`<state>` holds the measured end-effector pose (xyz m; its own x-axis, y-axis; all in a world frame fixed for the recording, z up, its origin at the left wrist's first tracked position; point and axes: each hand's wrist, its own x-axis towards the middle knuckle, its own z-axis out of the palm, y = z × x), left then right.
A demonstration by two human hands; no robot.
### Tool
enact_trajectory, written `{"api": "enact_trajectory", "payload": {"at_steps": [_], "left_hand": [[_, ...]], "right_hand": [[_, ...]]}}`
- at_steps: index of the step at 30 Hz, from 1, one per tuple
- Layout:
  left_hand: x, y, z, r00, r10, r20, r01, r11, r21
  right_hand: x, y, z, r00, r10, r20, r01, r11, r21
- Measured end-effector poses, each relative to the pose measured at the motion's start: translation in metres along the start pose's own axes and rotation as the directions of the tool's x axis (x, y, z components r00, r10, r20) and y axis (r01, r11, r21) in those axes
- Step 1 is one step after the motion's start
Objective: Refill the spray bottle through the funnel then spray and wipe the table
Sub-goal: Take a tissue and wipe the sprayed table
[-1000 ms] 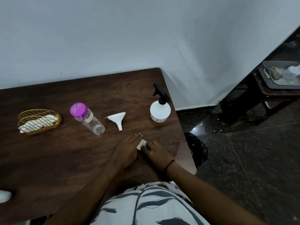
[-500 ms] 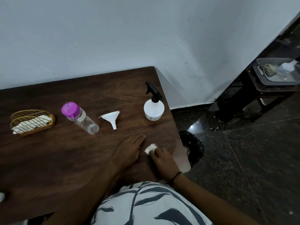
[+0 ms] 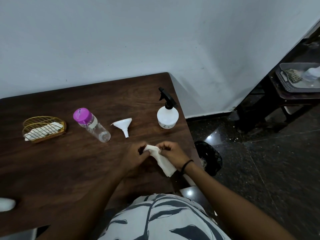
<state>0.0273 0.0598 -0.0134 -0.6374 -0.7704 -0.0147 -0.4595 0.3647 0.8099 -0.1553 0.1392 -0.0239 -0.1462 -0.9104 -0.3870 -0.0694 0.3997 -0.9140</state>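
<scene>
Both hands hold a white tissue (image 3: 161,160) just above the dark wooden table (image 3: 69,161), near its right front corner. My left hand (image 3: 134,155) pinches the tissue's upper end and my right hand (image 3: 170,155) pinches it right beside; the rest hangs down toward my right wrist. Behind the hands stands the white spray bottle (image 3: 167,116) with its black trigger head on. A white funnel (image 3: 123,125) lies on its side to the left of it. Further left lies a clear bottle (image 3: 92,124) with a purple cap.
A gold wire basket (image 3: 44,129) with white tissues stands at the table's left. A white object (image 3: 6,204) shows at the left frame edge. A black bin (image 3: 208,157) stands on the floor by the table's right edge. A dark stool with a grey tray (image 3: 297,80) stands at far right.
My right hand was pressing the folded tissue on the table with my left hand flat beside it. Now both hands have lifted the tissue and pinch it, partly unfolded.
</scene>
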Motion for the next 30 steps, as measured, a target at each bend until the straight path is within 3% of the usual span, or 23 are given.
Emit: {"api": "enact_trajectory", "payload": {"at_steps": [3, 6, 12, 17, 20, 25, 30], "left_hand": [[0.01, 0.013, 0.002, 0.991, -0.108, -0.075, 0.098, 0.986, -0.132], [0.02, 0.022, 0.01, 0.975, -0.219, -0.036, 0.204, 0.949, -0.241], [0.037, 0.03, 0.035, 0.915, -0.403, 0.001, 0.367, 0.833, -0.415], [0.055, 0.058, 0.07, 0.927, -0.355, 0.124, 0.375, 0.845, -0.381], [0.068, 0.082, 0.101, 0.935, -0.299, 0.192, 0.351, 0.862, -0.365], [0.092, 0.105, 0.148, 0.926, -0.267, 0.268, 0.345, 0.886, -0.31], [0.126, 0.113, 0.198, 0.939, -0.215, 0.268, 0.264, 0.95, -0.164]], "right_hand": [[-0.002, 0.001, -0.008, 0.997, 0.082, -0.006, -0.08, 0.982, 0.174], [-0.01, 0.008, -0.013, 0.99, 0.142, -0.025, -0.127, 0.941, 0.313], [-0.043, 0.035, -0.036, 0.978, 0.149, -0.149, -0.087, 0.93, 0.358], [-0.075, 0.056, -0.075, 0.884, 0.14, -0.447, 0.015, 0.945, 0.326], [-0.094, 0.062, -0.104, 0.792, 0.139, -0.595, 0.052, 0.955, 0.292], [-0.113, 0.068, -0.144, 0.674, 0.101, -0.732, 0.051, 0.982, 0.182], [-0.113, 0.075, -0.178, 0.574, 0.031, -0.818, -0.066, 0.998, -0.008]]}}
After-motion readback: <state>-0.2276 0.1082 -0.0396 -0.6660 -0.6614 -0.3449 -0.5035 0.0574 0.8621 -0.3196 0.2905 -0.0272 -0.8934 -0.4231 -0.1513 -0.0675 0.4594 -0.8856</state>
